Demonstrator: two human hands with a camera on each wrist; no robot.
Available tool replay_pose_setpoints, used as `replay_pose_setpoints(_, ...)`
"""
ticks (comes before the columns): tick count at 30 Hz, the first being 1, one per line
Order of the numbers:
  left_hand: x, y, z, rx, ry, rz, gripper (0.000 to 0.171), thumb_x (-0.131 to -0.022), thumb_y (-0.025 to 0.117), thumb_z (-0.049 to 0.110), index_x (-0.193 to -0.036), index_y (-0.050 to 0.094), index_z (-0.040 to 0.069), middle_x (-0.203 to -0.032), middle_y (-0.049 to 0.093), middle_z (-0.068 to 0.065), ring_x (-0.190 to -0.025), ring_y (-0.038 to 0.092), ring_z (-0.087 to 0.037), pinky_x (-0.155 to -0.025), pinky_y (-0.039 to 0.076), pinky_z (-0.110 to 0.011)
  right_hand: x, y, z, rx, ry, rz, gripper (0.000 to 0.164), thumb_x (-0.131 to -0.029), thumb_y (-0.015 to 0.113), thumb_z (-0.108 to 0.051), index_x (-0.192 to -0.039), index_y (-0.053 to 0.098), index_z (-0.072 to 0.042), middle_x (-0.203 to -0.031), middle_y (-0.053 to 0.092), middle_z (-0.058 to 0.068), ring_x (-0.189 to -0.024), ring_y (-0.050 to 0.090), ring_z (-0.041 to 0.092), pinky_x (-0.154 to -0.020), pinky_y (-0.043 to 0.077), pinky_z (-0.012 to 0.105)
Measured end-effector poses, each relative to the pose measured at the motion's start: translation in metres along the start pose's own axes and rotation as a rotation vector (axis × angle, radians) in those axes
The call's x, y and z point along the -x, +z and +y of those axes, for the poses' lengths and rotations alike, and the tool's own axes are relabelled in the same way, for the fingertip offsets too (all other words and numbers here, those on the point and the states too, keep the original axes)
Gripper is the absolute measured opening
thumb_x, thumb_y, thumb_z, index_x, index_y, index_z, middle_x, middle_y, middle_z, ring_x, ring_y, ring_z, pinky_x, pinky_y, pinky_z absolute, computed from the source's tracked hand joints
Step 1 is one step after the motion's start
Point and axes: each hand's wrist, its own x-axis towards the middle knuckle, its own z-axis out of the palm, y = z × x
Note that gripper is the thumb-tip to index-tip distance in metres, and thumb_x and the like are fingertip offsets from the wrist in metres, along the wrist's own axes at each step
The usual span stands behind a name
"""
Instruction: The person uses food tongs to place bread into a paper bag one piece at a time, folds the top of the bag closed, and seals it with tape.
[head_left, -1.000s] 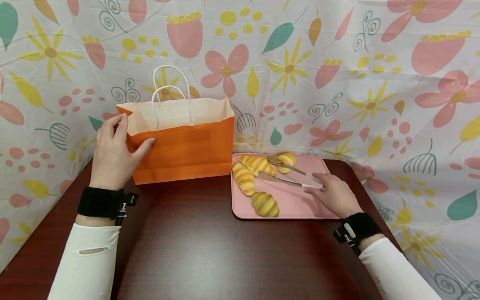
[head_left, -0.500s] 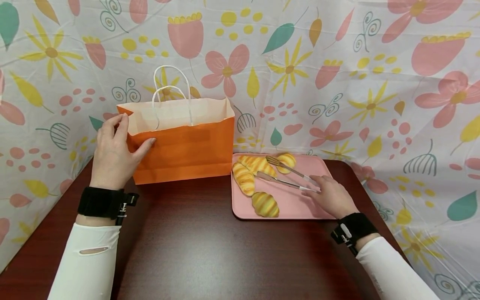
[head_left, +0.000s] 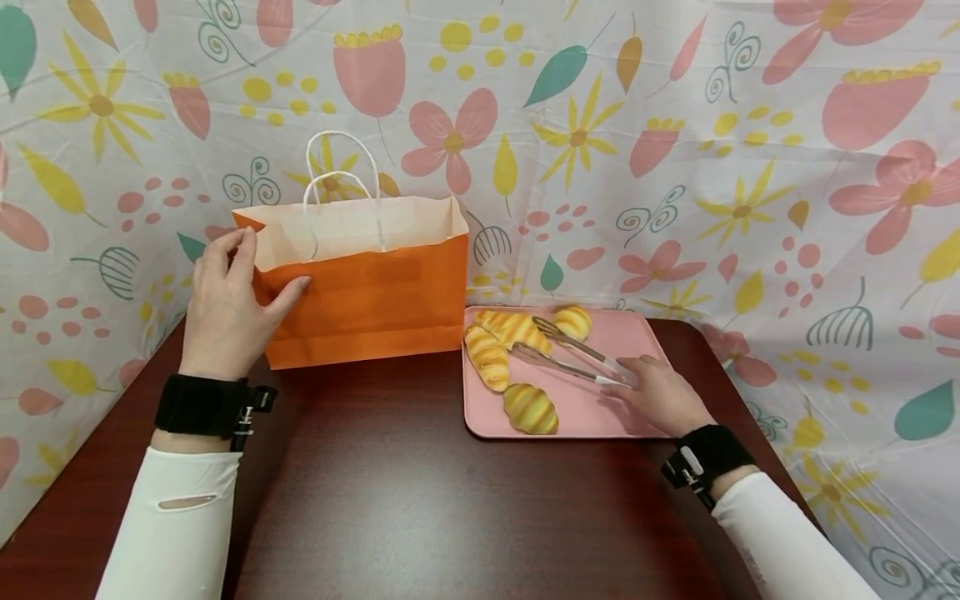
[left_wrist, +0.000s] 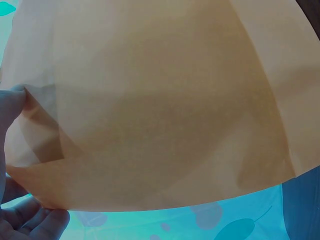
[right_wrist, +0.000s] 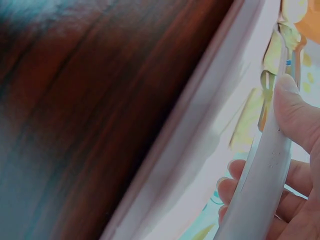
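At the left, my left hand [head_left: 225,312] grips the left side of an orange paper bag [head_left: 367,308], thumb on its front and fingers at the side edge. The bag stands upright, its top gaping and white handles raised. In the left wrist view, the bag's paper [left_wrist: 160,120] fills most of the picture. My right hand [head_left: 663,396] holds metal tongs [head_left: 573,368] with white handles, their arms spread. The tong tips reach over a striped bread piece [head_left: 513,327], close to a round bun [head_left: 576,321]. In the right wrist view, thumb and fingers wrap the pale handle [right_wrist: 262,175].
A pink tray [head_left: 592,417] lies right of the bag and carries the breads. Two more, a long striped bread [head_left: 487,358] and a greenish-yellow one [head_left: 531,408], lie at its left. All stand on a dark wooden table [head_left: 450,517] before a flower-patterned cloth [head_left: 675,108].
My right hand has shifted slightly left with the tongs, and their upper tip now lies left of the round bun instead of across it. The left hand and bag stay still.
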Motion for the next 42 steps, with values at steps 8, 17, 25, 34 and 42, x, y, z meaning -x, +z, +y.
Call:
replay_pose_setpoints(8, -0.0006, 0.0007, 0.0005, 0.004, -0.002, -0.001, 0.087, -0.099, 0.089, 0.03, -0.164, 0.045, -0.009, -0.162, 0.043, -0.031, -0.145, 0.042, -0.055, -0.12, 0.042, -0.071, 0.0025, 0.0014, -0.0023, 0.008, -0.056, 0.041, 0.062, -0.103, 0.081, -0.044, -0.141, 0.07, 0.004, -0.129, 0.071, 0.026, -0.117, 0.067, 0.041, -0.1, 0.056, 0.064)
replay_pose_setpoints(17, -0.001, 0.0014, 0.0001, 0.001, -0.004, -0.001, 0.087, -0.098, 0.089, 0.03, -0.163, 0.046, -0.009, -0.161, 0.043, -0.032, -0.145, 0.042, -0.056, -0.122, 0.041, -0.07, 0.0031, 0.0056, -0.0011, 0.003, -0.061, 0.059, 0.059, -0.104, 0.08, -0.04, -0.142, 0.068, 0.005, -0.129, 0.07, 0.025, -0.111, 0.066, 0.037, -0.098, 0.058, 0.062)
replay_pose_setpoints(25, -0.0006, 0.0008, -0.0005, 0.002, -0.015, -0.015, 0.088, -0.099, 0.088, 0.03, -0.164, 0.044, -0.009, -0.162, 0.042, -0.031, -0.147, 0.041, -0.055, -0.122, 0.04, -0.071, 0.0046, 0.0063, -0.0019, 0.007, -0.08, 0.089, 0.055, -0.106, 0.078, -0.041, -0.14, 0.07, 0.001, -0.125, 0.071, 0.021, -0.104, 0.068, 0.033, -0.09, 0.061, 0.062)
replay_pose_setpoints(34, -0.0007, 0.0007, 0.0002, -0.002, -0.017, -0.015, 0.088, -0.099, 0.088, 0.031, -0.165, 0.044, -0.008, -0.163, 0.041, -0.03, -0.147, 0.041, -0.054, -0.122, 0.04, -0.071, 0.0077, 0.0043, 0.0001, 0.018, -0.077, 0.102, 0.055, -0.106, 0.077, -0.043, -0.139, 0.071, 0.0, -0.127, 0.071, 0.023, -0.103, 0.07, 0.036, -0.087, 0.062, 0.065)
replay_pose_setpoints(42, -0.0004, 0.0009, -0.0002, -0.004, -0.019, -0.015, 0.088, -0.099, 0.087, 0.032, -0.165, 0.044, -0.008, -0.163, 0.041, -0.03, -0.147, 0.041, -0.054, -0.121, 0.041, -0.071, 0.01, 0.0038, 0.0053, 0.029, -0.086, 0.137, 0.051, -0.106, 0.077, -0.04, -0.137, 0.071, 0.0, -0.126, 0.072, 0.022, -0.103, 0.074, 0.039, -0.088, 0.061, 0.067)
